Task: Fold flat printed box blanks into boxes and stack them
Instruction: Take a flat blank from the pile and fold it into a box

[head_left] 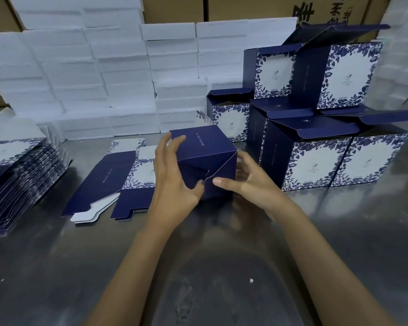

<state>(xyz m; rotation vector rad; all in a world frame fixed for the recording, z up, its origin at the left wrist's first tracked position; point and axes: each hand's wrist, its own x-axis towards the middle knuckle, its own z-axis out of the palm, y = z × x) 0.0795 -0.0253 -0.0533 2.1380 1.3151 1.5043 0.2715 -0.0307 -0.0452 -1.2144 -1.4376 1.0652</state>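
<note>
A dark blue box [204, 147] stands tipped on the metal table [57, 267], its interlocked bottom flaps turned toward me. My left hand [172, 177] grips its left side, fingers curled over the top edge and thumb on the bottom flaps. My right hand [247, 180] holds the right side, thumb pressing the flap seam, fingers behind the box. A flat blue-and-white printed blank [118, 180] lies just left of the box. A tall pile of flat blanks [17, 180] sits at the far left. Folded boxes [316, 128] with open lids are stacked in two tiers at the right.
White foam blocks [104, 78] are stacked along the back of the table. Brown cardboard cartons [245, 8] stand behind them. A small white scrap [251, 280] lies on the table near me.
</note>
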